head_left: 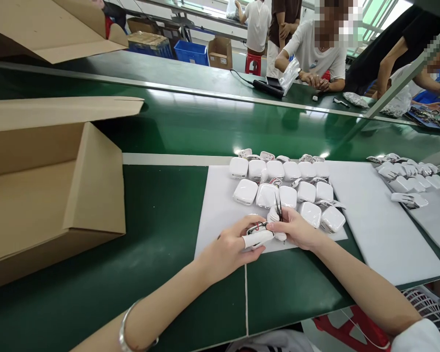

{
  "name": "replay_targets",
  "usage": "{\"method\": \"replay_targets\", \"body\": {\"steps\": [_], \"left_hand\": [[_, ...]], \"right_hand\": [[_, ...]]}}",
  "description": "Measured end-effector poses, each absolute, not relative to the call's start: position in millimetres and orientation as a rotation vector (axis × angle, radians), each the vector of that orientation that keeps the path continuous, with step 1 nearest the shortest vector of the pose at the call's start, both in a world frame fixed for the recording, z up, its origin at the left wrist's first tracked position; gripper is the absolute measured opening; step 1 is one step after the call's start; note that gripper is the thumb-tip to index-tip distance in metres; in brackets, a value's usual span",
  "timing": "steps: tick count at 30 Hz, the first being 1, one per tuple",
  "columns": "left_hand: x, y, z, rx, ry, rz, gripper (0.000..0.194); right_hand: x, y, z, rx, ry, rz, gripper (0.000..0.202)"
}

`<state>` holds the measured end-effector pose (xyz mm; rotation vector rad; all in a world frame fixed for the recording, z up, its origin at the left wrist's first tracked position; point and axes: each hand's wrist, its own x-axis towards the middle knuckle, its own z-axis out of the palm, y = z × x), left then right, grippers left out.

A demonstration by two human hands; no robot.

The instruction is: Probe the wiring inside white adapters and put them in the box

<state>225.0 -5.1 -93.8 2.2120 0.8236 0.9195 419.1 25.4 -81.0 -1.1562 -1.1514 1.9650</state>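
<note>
My left hand (pixel 225 247) is closed around an opened white plastic casing (pixel 260 238), with thin red and dark wires showing along its upper edge. A white cover wraps one finger of that hand. Pinched in my right hand (pixel 298 229) is a pair of dark tweezers (pixel 278 208), close against the casing. The fingers of both hands nearly meet there, and they hide part of the casing and the tweezers' lower end. Just beyond my hands, rows of rounded white casings (pixel 267 195) lie on a white sheet (pixel 220 210).
A large open cardboard box (pixel 99 181) stands at the left on the green table (pixel 161 210). More white casings (pixel 407 176) lie on sheets at the right. Across the green conveyor belt (pixel 205 122), a person in a white shirt (pixel 315 54) sits at a bench.
</note>
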Motion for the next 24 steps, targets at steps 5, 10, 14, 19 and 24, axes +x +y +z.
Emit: {"method": "replay_targets", "body": {"steps": [5,10,14,19,24], "left_hand": [[226.5,-4.5,-93.0,2.303,0.809,0.943,0.015],[229.2,-7.0,-92.9,2.353,0.842,1.000,0.016],[229.6,-8.2,-95.8,2.297,0.880,0.965,0.022],[229.2,-8.1,-99.8,2.288,0.888,0.977,0.027],[229.6,-8.9,-100.4,2.294,0.914,0.978,0.027]], "right_hand": [[418.7,21.8,-65.2,-1.064,-1.135,1.885,0.033],[426.8,10.5,-63.9,-1.182,-1.371,1.209,0.033],[432.2,0.2,-72.0,-1.258,-1.491,0.887,0.035],[431.5,-8.8,-77.6,-1.209,-1.565,0.729,0.017],[428.6,-12.7,-81.0,-1.090,-1.743,0.289,0.013]]}}
